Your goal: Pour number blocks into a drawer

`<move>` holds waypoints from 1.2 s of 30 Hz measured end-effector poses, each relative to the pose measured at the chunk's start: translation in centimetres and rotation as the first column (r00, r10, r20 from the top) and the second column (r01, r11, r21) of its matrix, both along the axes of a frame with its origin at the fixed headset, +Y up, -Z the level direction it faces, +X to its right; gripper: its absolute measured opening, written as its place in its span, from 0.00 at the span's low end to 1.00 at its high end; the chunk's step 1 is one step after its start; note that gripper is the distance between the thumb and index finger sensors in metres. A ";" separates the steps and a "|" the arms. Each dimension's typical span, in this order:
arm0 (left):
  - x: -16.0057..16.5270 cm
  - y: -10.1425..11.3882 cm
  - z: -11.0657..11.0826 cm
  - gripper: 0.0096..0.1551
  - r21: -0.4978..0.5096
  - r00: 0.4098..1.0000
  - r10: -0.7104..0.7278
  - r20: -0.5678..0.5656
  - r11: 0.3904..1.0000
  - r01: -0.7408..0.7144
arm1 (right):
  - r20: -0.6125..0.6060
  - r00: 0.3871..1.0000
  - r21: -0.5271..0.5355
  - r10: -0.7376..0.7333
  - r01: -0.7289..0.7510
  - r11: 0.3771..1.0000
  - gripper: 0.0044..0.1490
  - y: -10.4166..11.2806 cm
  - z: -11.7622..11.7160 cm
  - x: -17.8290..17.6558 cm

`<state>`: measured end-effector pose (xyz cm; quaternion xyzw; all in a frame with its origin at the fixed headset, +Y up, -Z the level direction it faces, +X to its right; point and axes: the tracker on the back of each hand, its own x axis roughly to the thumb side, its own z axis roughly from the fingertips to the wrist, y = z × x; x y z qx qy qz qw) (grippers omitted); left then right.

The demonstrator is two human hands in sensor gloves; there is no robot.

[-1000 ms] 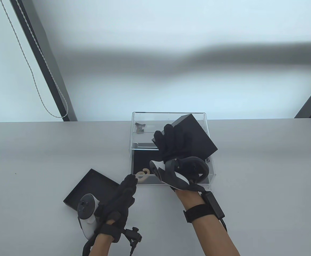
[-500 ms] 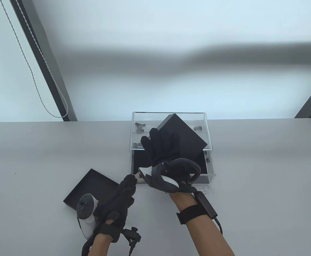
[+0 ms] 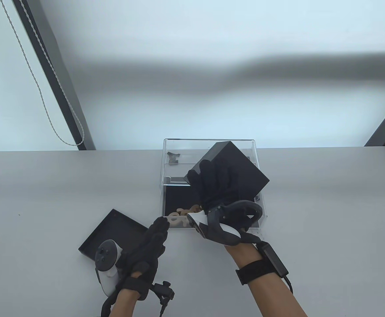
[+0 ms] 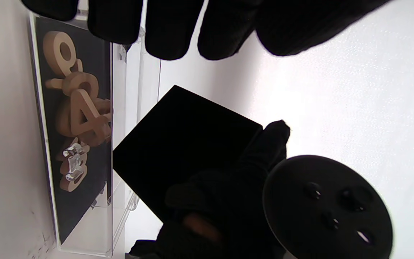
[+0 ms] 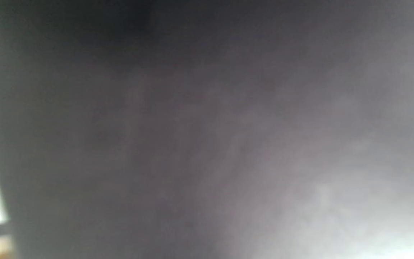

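Observation:
My right hand [image 3: 213,185] grips a black box [image 3: 242,171] and holds it tilted over the pulled-out clear drawer [image 3: 175,198]. Several wooden number blocks [image 3: 185,211] lie in the drawer's front left part. My left hand [image 3: 157,229] is open, and its fingertips touch the drawer's front left corner. In the left wrist view the blocks [image 4: 83,118] lie piled on the drawer's dark floor [image 4: 81,212], with the box [image 4: 178,144] and my right hand [image 4: 235,194] above them. The right wrist view shows only a blurred dark surface.
The black box lid [image 3: 113,231] lies on the table to the left of the drawer, under my left wrist. The clear acrylic case [image 3: 179,145] stands behind the drawer at the table's far edge. A cord [image 3: 60,132] hangs at the left.
My right hand swung the box left and then back to the right over the drawer. One block lay in the drawer before; several lie there now. My left hand has not moved.

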<state>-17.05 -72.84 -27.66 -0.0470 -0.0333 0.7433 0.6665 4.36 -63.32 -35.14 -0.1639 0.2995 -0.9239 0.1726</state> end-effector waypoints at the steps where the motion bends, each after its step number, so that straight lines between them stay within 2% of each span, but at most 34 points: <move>1: 0.0 -0.1 0.0 0.38 -0.002 1.000 -0.007 0.000 1.000 0.007 | -0.008 1.000 -0.007 -0.025 0.025 1.000 0.58 0.3 0.4 0.2; 7: 0.1 -0.6 -0.2 0.38 -0.011 0.999 -0.045 0.004 0.999 0.045 | -0.093 0.990 0.028 -0.108 0.111 0.993 0.58 2.3 3.2 1.0; 13: 0.2 -0.7 -0.2 0.38 -0.003 0.997 -0.078 0.006 0.997 0.078 | -0.196 0.946 -0.005 -0.260 0.264 0.964 0.57 3.3 6.6 1.6; 18: 0.1 -0.7 -0.3 0.38 0.027 0.996 -0.083 -0.026 0.996 0.084 | -0.292 0.892 -0.042 -0.346 0.350 0.936 0.56 2.9 9.6 1.7; 22: -0.1 -0.3 -0.2 0.38 0.070 0.997 -0.052 -0.052 0.996 0.056 | -0.328 0.808 -0.119 -0.490 0.479 0.870 0.56 2.3 11.3 2.2; 25: 0.2 0.3 0.1 0.38 0.114 0.999 -0.013 -0.041 0.993 0.018 | -0.331 0.749 -0.181 -0.574 0.546 0.818 0.55 1.5 12.0 2.5; 28: 0.6 0.7 0.4 0.39 0.147 0.996 0.038 -0.083 0.989 -0.026 | -0.344 0.716 -0.179 -0.607 0.585 0.791 0.54 0.7 12.5 3.4; 32: 1.2 1.1 0.7 0.40 0.191 0.998 0.009 -0.066 0.982 0.004 | -0.355 0.642 -0.221 -0.679 0.648 0.729 0.54 -0.8 12.5 5.1; 36: 1.8 1.4 1.0 0.40 0.210 0.998 -0.026 -0.057 0.977 0.038 | -0.339 0.599 -0.281 -0.726 0.672 0.685 0.54 -1.3 12.1 6.7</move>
